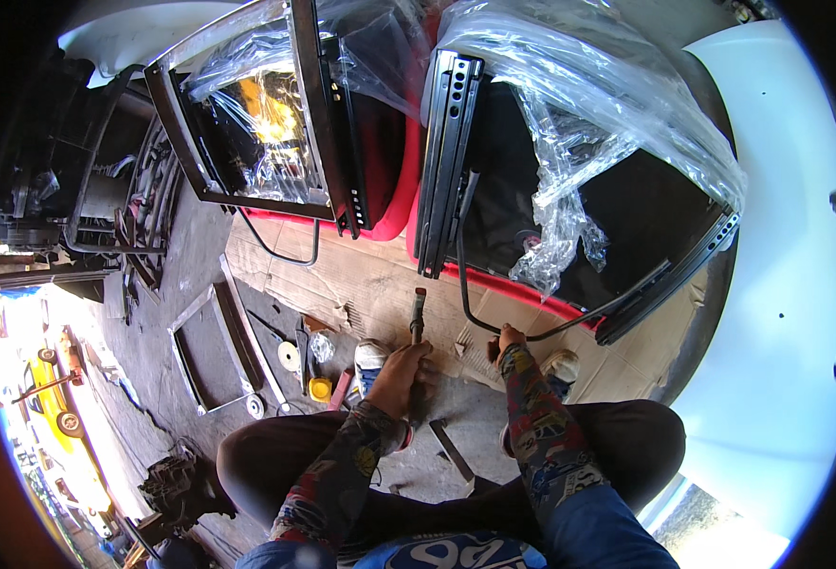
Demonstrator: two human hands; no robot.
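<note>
In front of me a car seat [569, 213] lies with its black underside up, red along its edge and partly under clear plastic. Black metal slide rails [446, 171] run along both its sides. A bent black bar [465, 299] loops out from between the rails toward me. My right hand [507, 343] is closed on the near stretch of this bar. My left hand [401, 377] grips a hammer-like tool [419, 318], its narrow metal head pointing away from me, just left of the bar and apart from it. The tool's lower end is hidden.
A second red seat [394, 180] with a metal frame [238, 201] stands at the left. Cardboard [342, 275] lies beneath. A yellow tape measure [319, 390], a cutting disc [289, 356] and a rectangular frame [211, 346] are on the floor. A white panel [769, 275] curves along the right.
</note>
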